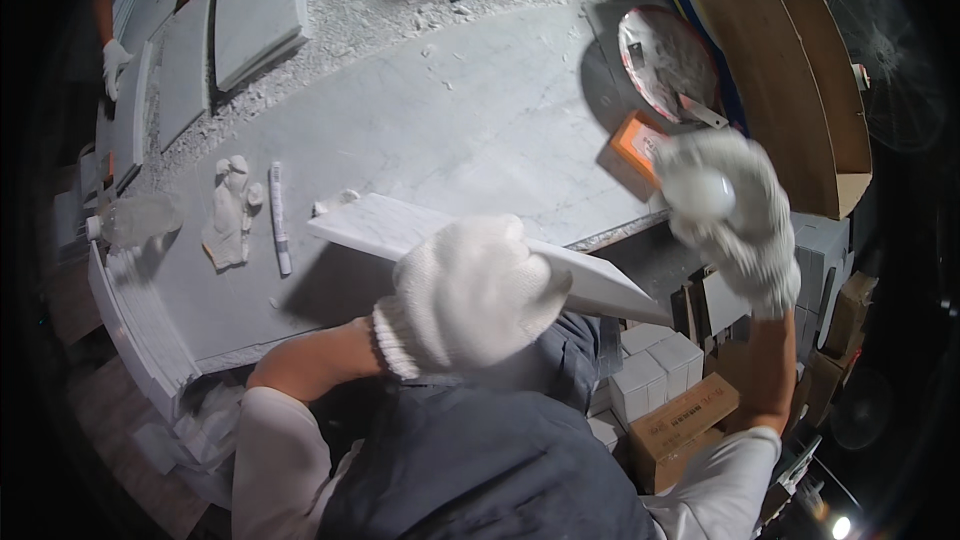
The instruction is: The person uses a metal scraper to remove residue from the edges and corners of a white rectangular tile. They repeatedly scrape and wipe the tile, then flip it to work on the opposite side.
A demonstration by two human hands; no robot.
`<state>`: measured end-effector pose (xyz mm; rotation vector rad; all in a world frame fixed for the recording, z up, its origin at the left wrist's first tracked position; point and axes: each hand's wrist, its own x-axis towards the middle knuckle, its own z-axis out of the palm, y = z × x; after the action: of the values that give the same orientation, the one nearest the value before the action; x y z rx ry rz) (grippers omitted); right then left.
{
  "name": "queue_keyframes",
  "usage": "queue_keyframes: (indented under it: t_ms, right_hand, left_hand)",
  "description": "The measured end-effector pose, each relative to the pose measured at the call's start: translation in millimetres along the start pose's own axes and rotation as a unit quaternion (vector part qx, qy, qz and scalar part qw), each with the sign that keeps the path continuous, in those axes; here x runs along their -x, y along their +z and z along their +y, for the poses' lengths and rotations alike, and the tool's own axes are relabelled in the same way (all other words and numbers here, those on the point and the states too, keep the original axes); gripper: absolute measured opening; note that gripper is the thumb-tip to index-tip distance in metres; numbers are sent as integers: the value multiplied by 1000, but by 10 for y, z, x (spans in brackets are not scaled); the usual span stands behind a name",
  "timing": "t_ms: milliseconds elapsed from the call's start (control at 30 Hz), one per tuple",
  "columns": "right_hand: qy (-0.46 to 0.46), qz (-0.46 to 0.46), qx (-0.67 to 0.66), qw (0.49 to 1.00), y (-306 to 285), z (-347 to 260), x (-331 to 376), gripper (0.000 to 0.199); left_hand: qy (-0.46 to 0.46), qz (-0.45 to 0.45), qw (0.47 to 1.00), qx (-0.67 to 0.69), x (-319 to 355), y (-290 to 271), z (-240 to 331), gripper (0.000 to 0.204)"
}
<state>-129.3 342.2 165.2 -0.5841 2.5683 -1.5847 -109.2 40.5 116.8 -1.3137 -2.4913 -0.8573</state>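
My left hand (475, 285), in a white knitted glove, is closed over the upper edge of a white marble tile (612, 288). The tile is tilted, and its left corner reaches over the worktable. At the right, my gloved right hand (745, 225) is raised and slightly blurred. Its fingers are wrapped round a whitish, rounded thing (700, 193), whose kind I cannot make out. Just beyond that hand, an orange box (637, 145) lies near the table's right edge. Behind the box stands a round tub (668, 60) with pale paste and a scraper (702, 110).
On the table's left lie a spare glove (232, 215), a white tube-shaped marker (280, 218) and a clear bottle (140, 220). Marble slabs (262, 10) and rubble (345, 10) cover the far side. Cardboard (775, 60) stands right; boxes (683, 425) sit below. Another person's gloved hand (116, 65) shows far left.
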Motion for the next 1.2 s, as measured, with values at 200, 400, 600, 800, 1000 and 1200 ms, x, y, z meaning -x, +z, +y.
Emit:
queue_keyframes:
  t_ms: [200,400,600,800,1000,1200]
  right_hand:
    - [133,-14,21,991,7,-185,924,67]
    - [126,-51,23,990,70,-187,959,55]
    - [130,-62,31,989,139,-201,880,63]
    - [145,-73,53,985,160,-294,856,58]
    - [120,-70,59,989,216,-342,749,53]
    - [124,-137,90,979,156,-478,608,48]
  left_hand:
    - [82,15,995,61,-155,0,-79,27]
    - [109,39,993,13,-195,-40,-47,29]
    - [58,-87,994,-1,-54,-155,18,41]
    - [103,-11,994,30,-100,-66,-31,33]
    - [74,-102,992,-1,-23,-133,-6,41]
    - [80,-105,991,12,13,-152,-6,43]
